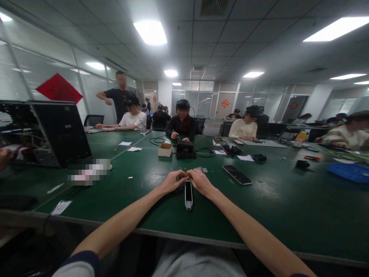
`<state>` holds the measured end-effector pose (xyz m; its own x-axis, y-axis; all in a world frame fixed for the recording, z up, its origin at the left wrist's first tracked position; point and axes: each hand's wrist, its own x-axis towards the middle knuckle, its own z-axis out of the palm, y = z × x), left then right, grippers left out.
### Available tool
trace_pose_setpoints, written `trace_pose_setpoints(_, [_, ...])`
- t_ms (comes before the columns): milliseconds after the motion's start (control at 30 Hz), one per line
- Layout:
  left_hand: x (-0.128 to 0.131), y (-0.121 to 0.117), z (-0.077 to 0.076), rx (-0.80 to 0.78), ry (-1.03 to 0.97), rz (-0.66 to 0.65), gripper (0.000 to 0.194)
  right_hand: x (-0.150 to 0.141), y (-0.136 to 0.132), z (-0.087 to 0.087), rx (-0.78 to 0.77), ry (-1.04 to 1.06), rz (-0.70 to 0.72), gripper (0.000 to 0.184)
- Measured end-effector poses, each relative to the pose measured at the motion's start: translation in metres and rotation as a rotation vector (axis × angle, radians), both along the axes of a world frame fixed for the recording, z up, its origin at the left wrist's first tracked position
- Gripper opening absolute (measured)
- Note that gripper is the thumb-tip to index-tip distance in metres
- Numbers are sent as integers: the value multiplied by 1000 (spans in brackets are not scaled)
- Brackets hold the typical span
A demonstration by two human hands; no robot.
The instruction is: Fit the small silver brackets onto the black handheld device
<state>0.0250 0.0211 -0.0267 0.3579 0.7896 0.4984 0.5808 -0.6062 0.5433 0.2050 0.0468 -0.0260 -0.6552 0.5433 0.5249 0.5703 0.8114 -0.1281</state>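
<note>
My left hand and my right hand meet fingertip to fingertip over the green table. The fingers of both are closed in a pinch, and whatever lies between them is hidden or too small to name. Just on the near side of my hands lies a slim white device with a long black face; its far end reaches my fingertips. Small crumpled grey pieces lie beyond my right hand. To the right rests a black-faced smartphone.
Across the table, a person works behind a black box-shaped object beside an open cardboard box. At left stands an opened computer case. A blue tray sits far right. Cables and paper slips lie about.
</note>
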Motion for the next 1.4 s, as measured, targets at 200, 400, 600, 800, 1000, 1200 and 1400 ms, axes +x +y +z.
trace_pose_setpoints(200, [-1, 0, -1, 5, -9, -20, 14, 0, 0, -3, -24, 63, 7, 12])
trace_pose_setpoints(400, [-3, 5, -6, 53, 19, 7, 11, 1, 0, -4, -47, 128, 21, 15])
trace_pose_setpoints(600, [-2, 6, -6, 66, 40, 8, 11, 0, 0, -4, -20, 173, 16, 13])
trace_pose_setpoints(800, [-6, 1, -2, -7, -18, 93, 8, 8, -2, 7, 18, 42, -45, 14])
trace_pose_setpoints(1000, [-12, -3, -2, -81, 14, 145, 6, 17, -3, 18, -79, -247, -167, 15])
trace_pose_setpoints(1200, [-14, 2, -7, -128, 45, 75, 12, 20, -2, 18, -203, -340, -159, 17])
trace_pose_setpoints(1400, [-17, 10, -12, -120, 48, 85, 12, 21, 1, 16, -202, -335, -163, 15])
